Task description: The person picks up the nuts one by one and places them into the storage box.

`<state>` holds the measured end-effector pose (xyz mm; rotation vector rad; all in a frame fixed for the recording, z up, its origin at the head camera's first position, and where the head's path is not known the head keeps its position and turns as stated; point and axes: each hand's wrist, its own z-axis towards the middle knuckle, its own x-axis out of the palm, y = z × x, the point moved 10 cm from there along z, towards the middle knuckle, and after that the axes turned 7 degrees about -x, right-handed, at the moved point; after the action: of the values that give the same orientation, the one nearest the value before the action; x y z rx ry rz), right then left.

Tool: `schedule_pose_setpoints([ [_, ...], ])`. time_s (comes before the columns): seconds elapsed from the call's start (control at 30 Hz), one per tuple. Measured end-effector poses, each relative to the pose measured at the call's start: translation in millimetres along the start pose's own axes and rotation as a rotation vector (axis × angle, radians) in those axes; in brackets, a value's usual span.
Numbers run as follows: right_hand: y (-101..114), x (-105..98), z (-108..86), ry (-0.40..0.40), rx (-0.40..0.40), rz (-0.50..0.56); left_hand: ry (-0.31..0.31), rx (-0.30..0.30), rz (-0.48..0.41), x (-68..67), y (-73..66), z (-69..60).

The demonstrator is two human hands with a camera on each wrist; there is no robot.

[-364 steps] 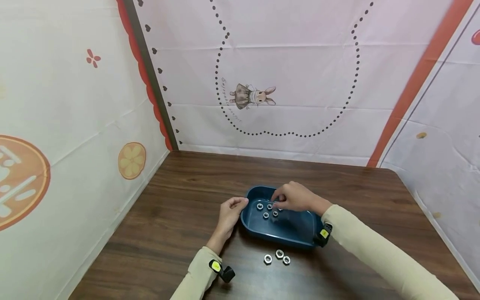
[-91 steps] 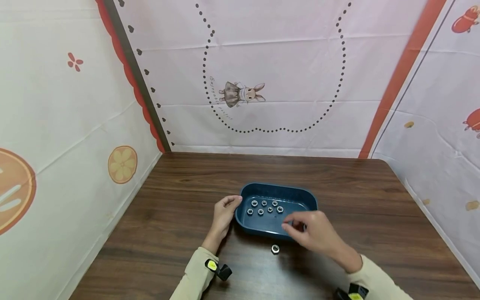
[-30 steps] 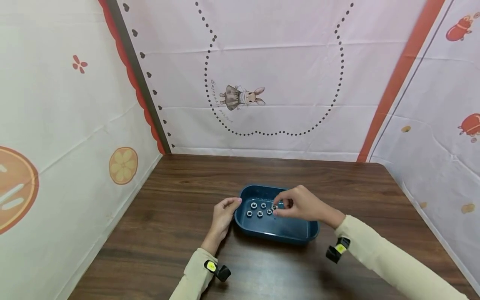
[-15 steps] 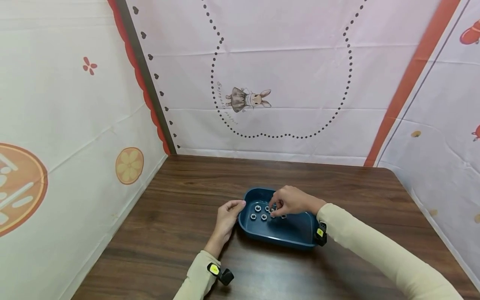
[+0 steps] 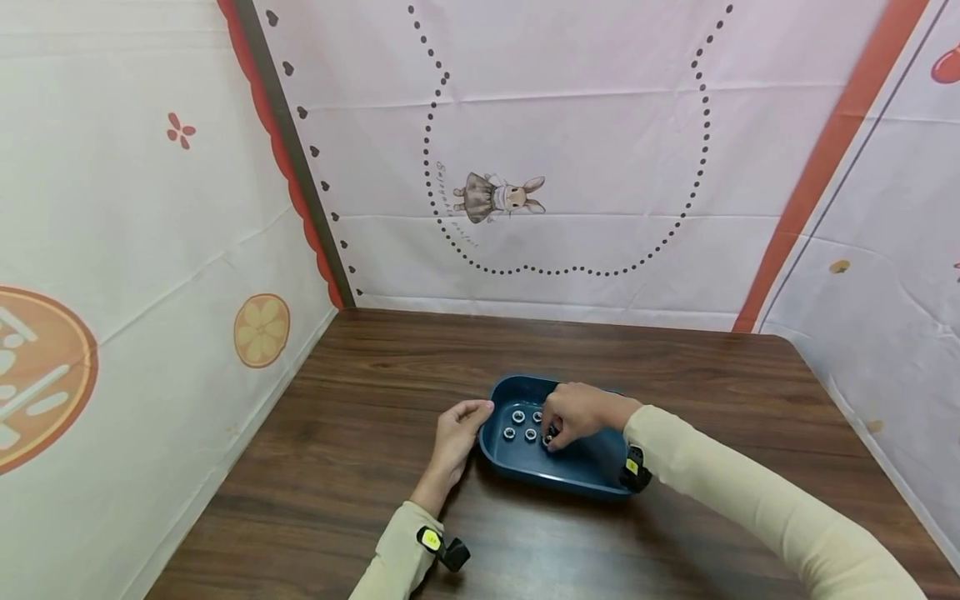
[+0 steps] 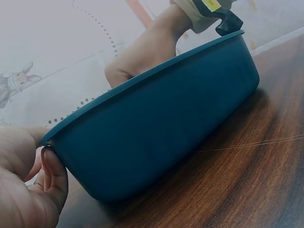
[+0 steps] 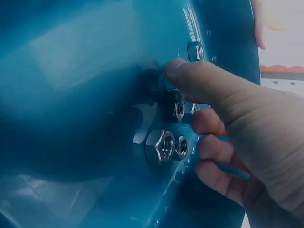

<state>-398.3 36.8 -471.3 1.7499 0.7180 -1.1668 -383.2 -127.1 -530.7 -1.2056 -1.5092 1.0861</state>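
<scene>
A dark blue rectangular tray sits on the table, with several metal hex nuts laid out in rows inside. My left hand pinches the tray's left end; in the left wrist view its thumb and fingers are on either side of the rim. Reaching in from the right, my right hand has thumb and index finger at a hex nut and appears to pinch it. Over in the right wrist view, the thumb hides part of the row. A larger hex nut stands close to its curled fingers.
Dark brown wooden table lies around the tray. A printed white cloth hangs behind it and along both sides. Each wrist wears a black camera; the right one is close to the tray's right end.
Several seconds back, three nuts lay in front of the tray; none lies there now. Over the last second my right hand lowers and shifts slightly nearer. My left hand keeps its grip.
</scene>
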Motion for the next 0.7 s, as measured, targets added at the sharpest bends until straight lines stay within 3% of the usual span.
schedule_pose_setpoints([
  [0.23,2.9,2.7,-1.0,0.000,-0.008,0.025,0.011,0.000,-0.003,2.3,0.0,0.5],
  [0.37,4.5,-6.9,-8.3,-0.064,0.000,0.028,0.020,-0.003,0.000,4.9,-2.4,-1.4],
  [0.57,17.8,-44.2,-35.8,-0.344,0.020,-0.011,0.022,0.012,0.004,3.3,-2.5,-0.3],
  [0.7,23.5,-55.1,-70.3,-0.575,0.107,0.010,0.026,0.021,0.012,2.1,-3.0,-2.4],
])
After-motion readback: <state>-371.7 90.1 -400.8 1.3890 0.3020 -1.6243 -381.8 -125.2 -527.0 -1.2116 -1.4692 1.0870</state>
